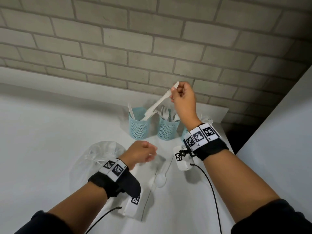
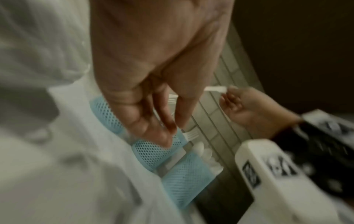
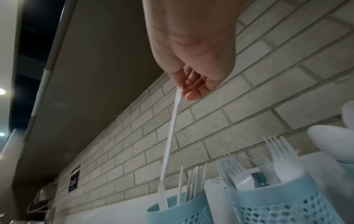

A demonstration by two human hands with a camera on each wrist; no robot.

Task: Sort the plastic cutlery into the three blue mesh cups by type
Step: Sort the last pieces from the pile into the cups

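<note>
Three blue mesh cups stand in a row by the brick wall: the left cup (image 1: 139, 127) holds knives, the middle cup (image 1: 168, 130) forks, and the right cup (image 1: 185, 132), mostly hidden behind my right wrist, spoons. My right hand (image 1: 173, 92) is raised above them and pinches the handle end of a white plastic knife (image 1: 158, 102). The knife (image 3: 171, 136) slants down with its blade tip inside the left cup (image 3: 178, 212). My left hand (image 1: 152, 153) hovers low over the table, fingers loosely bent and empty. A white spoon (image 1: 161, 179) lies on the table beside it.
A clear plastic bag (image 1: 101, 152) lies on the white table left of my left hand. The table's right edge (image 1: 226, 132) is just beyond the cups, with a dark gap and a white cabinet side (image 1: 278, 132) after it. The brick wall (image 1: 152, 48) stands close behind.
</note>
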